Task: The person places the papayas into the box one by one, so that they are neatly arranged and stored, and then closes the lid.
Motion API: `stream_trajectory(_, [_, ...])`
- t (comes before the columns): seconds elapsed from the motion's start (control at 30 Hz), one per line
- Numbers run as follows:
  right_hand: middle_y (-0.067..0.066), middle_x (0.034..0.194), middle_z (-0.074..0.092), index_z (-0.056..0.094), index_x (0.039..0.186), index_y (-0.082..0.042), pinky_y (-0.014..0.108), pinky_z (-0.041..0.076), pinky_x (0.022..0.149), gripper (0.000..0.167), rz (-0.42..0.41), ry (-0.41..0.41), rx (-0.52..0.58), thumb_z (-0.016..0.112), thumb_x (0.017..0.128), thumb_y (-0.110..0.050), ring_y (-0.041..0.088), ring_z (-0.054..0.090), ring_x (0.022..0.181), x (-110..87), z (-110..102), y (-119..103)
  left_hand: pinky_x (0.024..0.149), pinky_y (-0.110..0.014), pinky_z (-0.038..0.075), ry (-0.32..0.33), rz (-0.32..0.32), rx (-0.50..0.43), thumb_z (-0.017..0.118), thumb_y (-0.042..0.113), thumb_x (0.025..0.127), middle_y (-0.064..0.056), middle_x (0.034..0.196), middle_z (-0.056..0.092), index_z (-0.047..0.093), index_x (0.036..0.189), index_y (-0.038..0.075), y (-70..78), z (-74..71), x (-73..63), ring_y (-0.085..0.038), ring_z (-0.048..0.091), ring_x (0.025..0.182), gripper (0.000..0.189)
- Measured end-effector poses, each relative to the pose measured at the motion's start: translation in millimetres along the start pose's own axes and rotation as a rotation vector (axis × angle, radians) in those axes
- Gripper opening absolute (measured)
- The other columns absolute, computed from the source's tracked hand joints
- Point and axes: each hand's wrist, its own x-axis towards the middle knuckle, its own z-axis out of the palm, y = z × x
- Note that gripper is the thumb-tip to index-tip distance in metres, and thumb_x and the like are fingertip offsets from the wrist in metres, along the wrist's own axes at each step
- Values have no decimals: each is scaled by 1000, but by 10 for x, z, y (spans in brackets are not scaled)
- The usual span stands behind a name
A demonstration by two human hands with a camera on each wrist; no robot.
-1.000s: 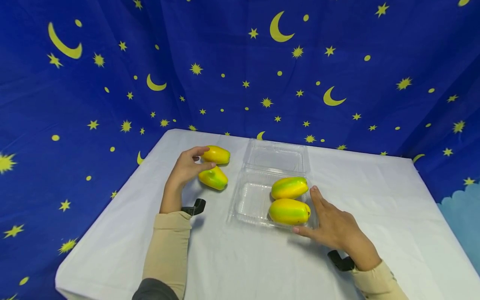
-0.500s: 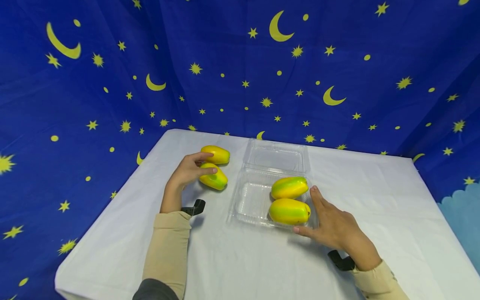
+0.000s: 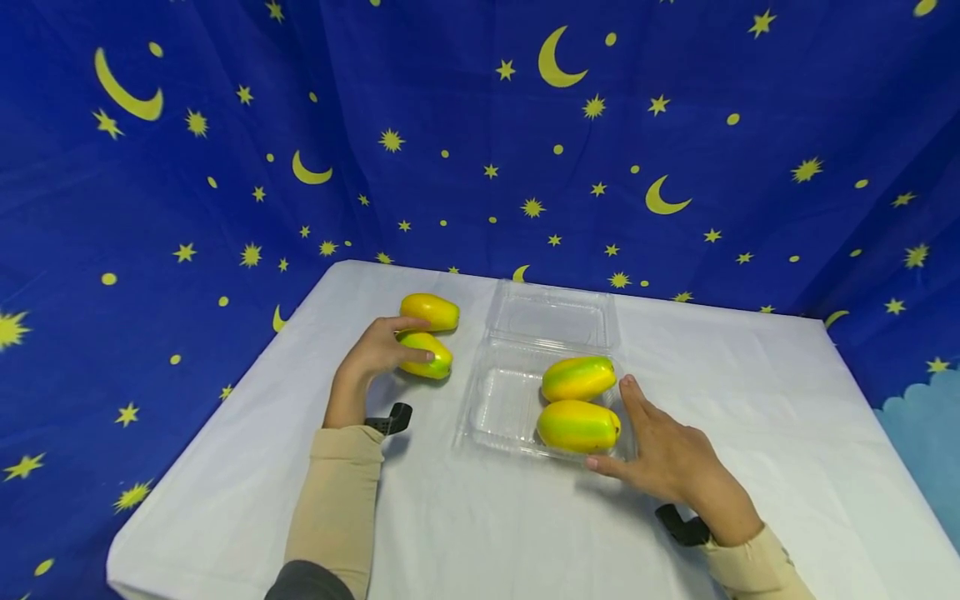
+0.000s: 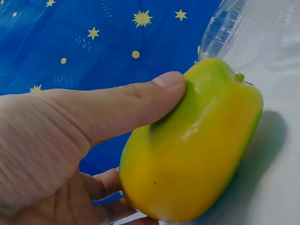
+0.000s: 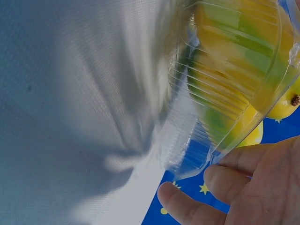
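My left hand (image 3: 372, 354) grips the nearer of two yellow-green papayas on the left, its thumb across the top and its fingers round the far side. That papaya (image 4: 197, 150) fills much of the left wrist view. Just behind it lies the other papaya (image 3: 430, 312). Two more papayas, a back one (image 3: 578, 379) and a front one (image 3: 579, 426), lie side by side in the right part of a clear plastic clamshell box (image 3: 498, 408). At the box's right front corner is my right hand (image 3: 671, 454), fingers extended, fingertips at the rim (image 5: 234, 152).
The box's clear lid (image 3: 552, 315) is folded back flat toward the far edge of the white-covered table (image 3: 480, 533). Blue cloth (image 3: 465, 108) with yellow moons and stars hangs behind and along the left side.
My left hand has come slightly nearer, and its fingers have dropped from over the far papaya to behind the near one. That papaya has turned a little. The right hand stays put.
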Motion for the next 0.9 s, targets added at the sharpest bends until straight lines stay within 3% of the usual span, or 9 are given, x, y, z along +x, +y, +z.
stream_trajectory(0.17, [20, 165, 22, 2, 161, -6, 64, 51, 89, 132, -2, 3, -6, 46, 73, -94, 46, 44, 139, 1, 6, -5, 119, -57, 27, -47, 48, 62, 87, 19, 77, -13, 151, 48, 58, 141, 15, -25, -3, -17, -35, 38, 142, 69])
stream_trajectory(0.3, [21, 164, 23, 2, 161, -6, 64, 52, 88, 132, -3, 1, -8, 47, 73, -93, 46, 45, 138, 0, 2, -6, 118, -57, 30, -73, 61, 55, 87, 18, 76, -13, 149, 49, 57, 142, 15, -29, 3, -25, -35, 41, 139, 73])
stream_trajectory(0.9, [21, 165, 21, 1, 161, -5, 64, 51, 89, 131, -3, -11, 2, 46, 74, -93, 46, 43, 140, 4, -15, 1, 115, -53, 35, -65, 85, 98, 88, 22, 77, -9, 142, 55, 58, 139, 17, 9, 10, -43, -32, 47, 131, 69])
